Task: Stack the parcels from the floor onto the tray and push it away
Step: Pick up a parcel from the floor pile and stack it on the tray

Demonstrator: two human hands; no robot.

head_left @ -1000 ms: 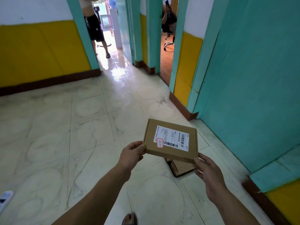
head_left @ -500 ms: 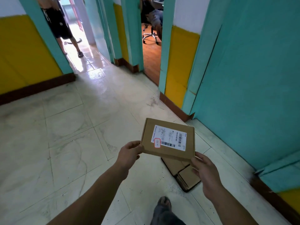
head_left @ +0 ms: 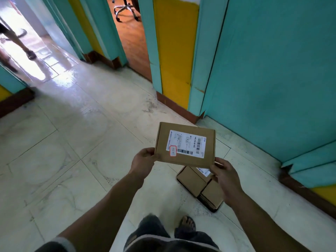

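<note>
Gripping labelled parcel [head_left: 185,143], left hand [head_left: 143,161], right hand [head_left: 225,176]

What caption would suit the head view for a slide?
Left hand and right hand hold a labelled parcel; other parcels lie below it, tiled floor around.

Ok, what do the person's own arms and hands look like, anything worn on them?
The left hand and right hand are bare: no gloves, rings or watch visible. Both forearms are uncovered. A dark short sleeve with a paler grey edge shows on the left upper arm; no right sleeve is in view.
</note>
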